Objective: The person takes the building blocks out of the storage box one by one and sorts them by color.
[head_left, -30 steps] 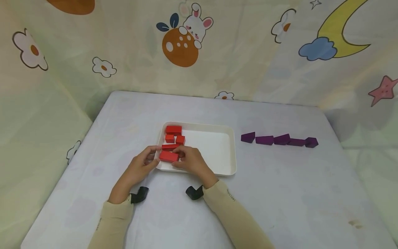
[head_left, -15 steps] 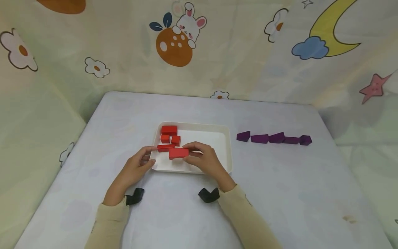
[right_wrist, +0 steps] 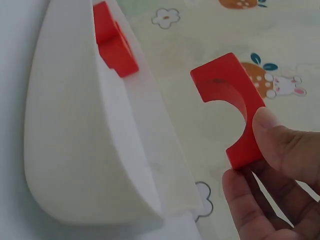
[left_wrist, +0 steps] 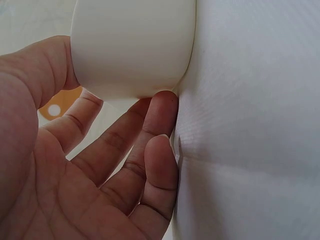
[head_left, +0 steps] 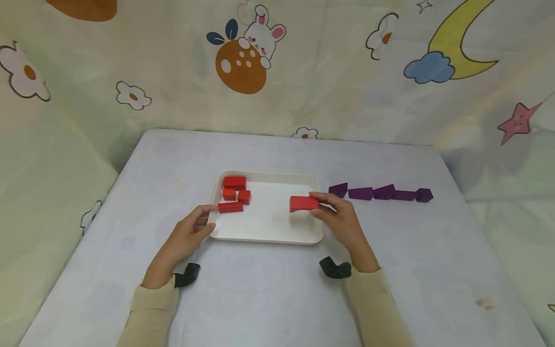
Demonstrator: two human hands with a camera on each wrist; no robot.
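My right hand pinches a red arch block above the right side of the white tray. In the right wrist view, the red arch block shows a half-round cutout, with my thumb on one face and fingers at its end. My left hand holds the tray's left end. In the left wrist view, thumb and curled fingers of the left hand touch the outside of the tray's wall. Several red blocks lie in the tray's left part, including a flat one nearest the left hand.
A row of several purple blocks lies on the white-covered table, right of the tray; the right hand is close to its left end. A patterned cloth hangs behind the table.
My right hand has lifted the red arch block from the tray's lower left and carried it rightward above the tray. The left hand stays at the tray's left end.
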